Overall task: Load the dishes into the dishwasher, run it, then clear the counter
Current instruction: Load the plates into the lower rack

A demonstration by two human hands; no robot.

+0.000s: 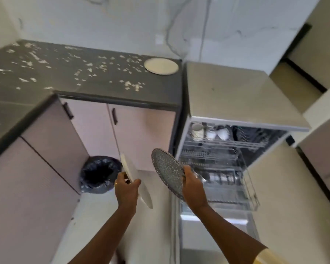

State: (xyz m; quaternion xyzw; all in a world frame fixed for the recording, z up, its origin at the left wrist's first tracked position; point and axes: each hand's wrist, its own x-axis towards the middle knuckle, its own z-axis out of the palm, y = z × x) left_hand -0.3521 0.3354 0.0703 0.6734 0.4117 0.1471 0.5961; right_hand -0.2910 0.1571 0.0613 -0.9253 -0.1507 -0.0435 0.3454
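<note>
Grey speckled plate point(168, 172) sat gripped in our right hand point(193, 185), a white plate point(131, 170) pinched edge-on in our left hand point(127, 187), both near the open dishwasher point(183, 138). Cups point(197, 130) were already racked; we judged loading unfinished, a third plate point(161, 66) and scraps point(131, 84) lying on the counter point(65, 77).

No legible text or labels anywhere.
</note>
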